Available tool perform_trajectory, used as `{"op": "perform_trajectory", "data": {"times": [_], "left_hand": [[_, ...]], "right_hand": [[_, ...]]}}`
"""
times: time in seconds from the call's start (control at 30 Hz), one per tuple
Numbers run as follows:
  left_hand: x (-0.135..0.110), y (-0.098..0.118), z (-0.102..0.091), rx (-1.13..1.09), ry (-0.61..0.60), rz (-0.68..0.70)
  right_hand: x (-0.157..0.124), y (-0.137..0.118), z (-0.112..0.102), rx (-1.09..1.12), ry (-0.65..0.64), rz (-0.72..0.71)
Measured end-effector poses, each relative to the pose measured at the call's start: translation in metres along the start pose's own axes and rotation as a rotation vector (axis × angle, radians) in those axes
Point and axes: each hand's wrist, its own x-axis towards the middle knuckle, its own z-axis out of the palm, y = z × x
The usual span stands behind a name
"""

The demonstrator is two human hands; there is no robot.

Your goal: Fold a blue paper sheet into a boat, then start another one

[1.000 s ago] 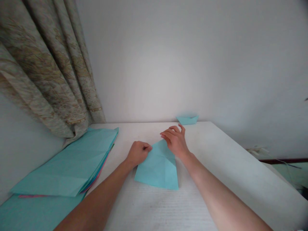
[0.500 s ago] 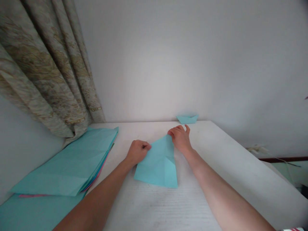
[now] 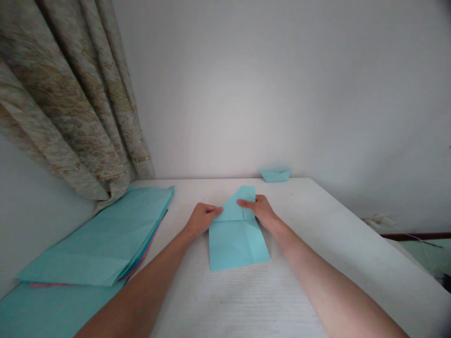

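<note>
Both hands hold a folded sheet of light blue paper (image 3: 236, 244) over the white table, in the middle of the view. A crease crosses it, and its upper part slants up to a narrow flat top. My left hand (image 3: 203, 217) pinches its left edge near the crease. On the right side, my right hand (image 3: 261, 209) grips the paper with the thumb lying across the front; its other fingers are mostly hidden behind. Beyond my right hand, a small folded paper boat (image 3: 275, 175) of the same blue sits against the wall.
A stack of large coloured paper sheets (image 3: 95, 239), blue on top with pink edges below, lies on the left. A patterned curtain (image 3: 70, 94) hangs above it. The white table (image 3: 317, 244) meets the wall at the back; its right edge slopes away toward a cable.
The paper has turned and tilted, so its creased upper part now faces me. My right hand has shifted from the top corner to the right side, thumb now on the front.
</note>
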Motion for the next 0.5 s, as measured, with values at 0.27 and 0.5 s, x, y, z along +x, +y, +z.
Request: {"op": "perform_trajectory", "data": {"times": [0.27, 0.5], "left_hand": [[-0.004, 0.005, 0.002, -0.041, -0.079, 0.022], [-0.007, 0.01, 0.001, -0.092, -0.157, -0.094]], "right_hand": [[-0.001, -0.005, 0.001, 0.018, 0.032, 0.034], [0.01, -0.003, -0.012, -0.006, 0.167, -0.028]]}}
